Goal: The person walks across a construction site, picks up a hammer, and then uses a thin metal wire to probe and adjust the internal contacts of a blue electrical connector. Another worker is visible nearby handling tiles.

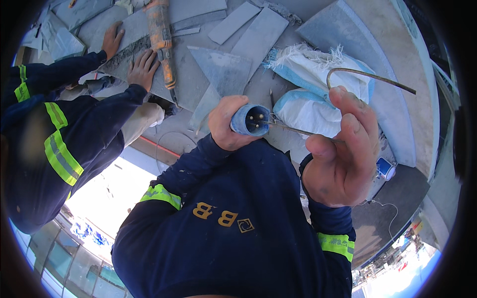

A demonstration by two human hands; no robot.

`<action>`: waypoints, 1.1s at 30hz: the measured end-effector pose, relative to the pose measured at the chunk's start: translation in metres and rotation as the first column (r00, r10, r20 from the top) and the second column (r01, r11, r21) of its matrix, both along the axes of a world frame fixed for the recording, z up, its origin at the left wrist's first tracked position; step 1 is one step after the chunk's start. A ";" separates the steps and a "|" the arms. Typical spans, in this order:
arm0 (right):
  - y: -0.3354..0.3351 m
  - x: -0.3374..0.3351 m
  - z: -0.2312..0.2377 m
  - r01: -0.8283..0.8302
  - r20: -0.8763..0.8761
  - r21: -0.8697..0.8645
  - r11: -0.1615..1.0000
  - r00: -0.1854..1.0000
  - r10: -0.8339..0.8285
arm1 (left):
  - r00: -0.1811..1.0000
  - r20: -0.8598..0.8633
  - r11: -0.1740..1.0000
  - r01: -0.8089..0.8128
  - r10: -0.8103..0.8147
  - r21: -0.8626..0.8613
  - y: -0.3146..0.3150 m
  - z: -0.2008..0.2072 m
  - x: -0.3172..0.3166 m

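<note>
My left hand (226, 121) is closed around a blue round industrial plug (239, 120). The plug's open end faces right, with several metal pins visible inside. A thin bent metal rod (370, 74) is in my right hand (343, 154), held between the thumb and curled fingers. Its hooked end curves out above the fingertips, and what seems to be its straight tip (293, 129) reaches the plug's open end. The fingers hide the rod's middle, so I cannot tell whether both visible lengths are one piece.
An orange power tool (160, 35) with a long bit lies at upper left, beside a co-worker's hands (143, 69) resting on a slab. Broken grey slabs (221, 69) cover the upper area. White-and-blue woven sacks (308, 111) lie behind my right hand, near a curved slab (367, 49).
</note>
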State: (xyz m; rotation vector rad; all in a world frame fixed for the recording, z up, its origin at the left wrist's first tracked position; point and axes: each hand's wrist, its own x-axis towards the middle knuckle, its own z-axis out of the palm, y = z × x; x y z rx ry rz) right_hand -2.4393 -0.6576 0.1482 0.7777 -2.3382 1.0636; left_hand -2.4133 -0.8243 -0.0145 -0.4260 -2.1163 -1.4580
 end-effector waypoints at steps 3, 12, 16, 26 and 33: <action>0.002 0.000 0.001 -0.028 0.010 -0.011 1.000 1.000 0.028 | 1.000 0.003 1.000 0.006 -0.006 -0.002 -0.001 -0.003 0.000; 0.009 0.020 -0.016 -0.086 -0.165 0.010 0.996 0.983 0.086 | 0.999 -0.041 1.000 -0.010 0.010 -0.008 0.001 -0.001 -0.005; 0.004 0.026 -0.025 -0.008 -0.158 -0.127 0.992 0.987 -0.012 | 0.997 -0.047 0.998 0.055 -0.055 0.012 0.000 -0.008 -0.004; 0.015 0.020 -0.008 0.064 -0.115 -0.023 0.998 0.991 -0.067 | 0.997 -0.048 0.992 0.069 -0.064 0.104 0.011 -0.012 -0.001; 0.023 0.027 -0.012 0.026 0.259 -0.504 0.863 0.958 0.123 | 0.996 -0.043 0.992 0.078 -0.074 0.102 0.012 -0.011 -0.001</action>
